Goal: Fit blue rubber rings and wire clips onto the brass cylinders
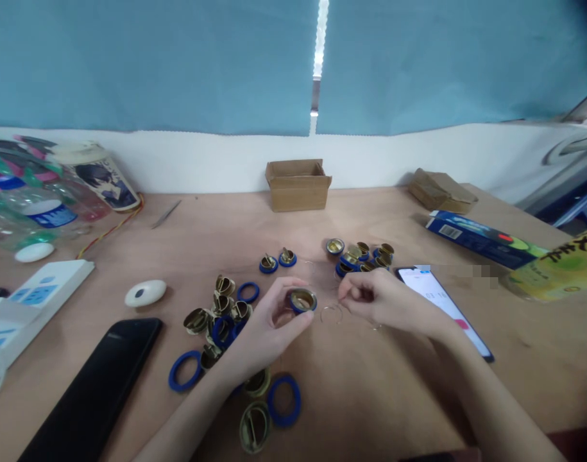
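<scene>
My left hand (280,316) grips a round gold metal cap with a blue ring (303,300) between thumb and fingers, its hollow side tilted up. Just right of it, my right hand (370,295) is closed in a pinch above the table; whatever its fingertips hold is too small to make out. Below those fingertips lies a thin wire ring (331,314). Beside and under my left forearm are several loose gold metal caps (255,427) and blue rings (284,401). Beyond my right hand sits a cluster of gold caps fitted with blue rings (351,256).
An open cardboard box (299,192) stands at the back wall. Right of my right hand lie a lit phone (442,308), a blue box (485,237) and a yellow package (562,266). To the left are a black phone (95,385), a white mouse (145,293), a power strip (38,308) and bottles (47,208).
</scene>
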The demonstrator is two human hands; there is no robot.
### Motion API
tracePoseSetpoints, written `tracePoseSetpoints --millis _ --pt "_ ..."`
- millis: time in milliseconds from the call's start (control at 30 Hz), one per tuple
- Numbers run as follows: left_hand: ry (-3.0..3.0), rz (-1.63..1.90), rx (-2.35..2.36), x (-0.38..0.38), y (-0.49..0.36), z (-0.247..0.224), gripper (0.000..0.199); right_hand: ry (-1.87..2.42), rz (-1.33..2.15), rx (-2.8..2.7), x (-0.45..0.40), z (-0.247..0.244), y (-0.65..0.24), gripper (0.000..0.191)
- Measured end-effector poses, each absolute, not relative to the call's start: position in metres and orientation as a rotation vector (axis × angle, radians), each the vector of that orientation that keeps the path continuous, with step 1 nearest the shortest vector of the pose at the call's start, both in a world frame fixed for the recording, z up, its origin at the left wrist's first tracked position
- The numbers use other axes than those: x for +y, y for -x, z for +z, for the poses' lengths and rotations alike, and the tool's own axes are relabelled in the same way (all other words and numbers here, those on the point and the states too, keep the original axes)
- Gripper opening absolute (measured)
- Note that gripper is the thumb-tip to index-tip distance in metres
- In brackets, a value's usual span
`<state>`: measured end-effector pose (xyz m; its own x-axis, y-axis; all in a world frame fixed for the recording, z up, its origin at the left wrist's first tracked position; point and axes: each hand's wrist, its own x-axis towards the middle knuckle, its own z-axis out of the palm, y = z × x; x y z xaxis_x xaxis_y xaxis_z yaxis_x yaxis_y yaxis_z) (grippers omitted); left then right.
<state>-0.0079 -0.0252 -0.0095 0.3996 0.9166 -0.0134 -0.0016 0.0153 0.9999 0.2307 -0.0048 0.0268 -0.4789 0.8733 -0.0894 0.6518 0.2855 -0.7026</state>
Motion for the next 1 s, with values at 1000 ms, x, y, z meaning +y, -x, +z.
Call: tracePoseSetpoints --millis 1000 --pt "-1.294 0.819 0.816 -0.03 0.003 -0.001 0.025 1.029 0.318 -2.351 -0.028 0.011 -0.195 0.016"
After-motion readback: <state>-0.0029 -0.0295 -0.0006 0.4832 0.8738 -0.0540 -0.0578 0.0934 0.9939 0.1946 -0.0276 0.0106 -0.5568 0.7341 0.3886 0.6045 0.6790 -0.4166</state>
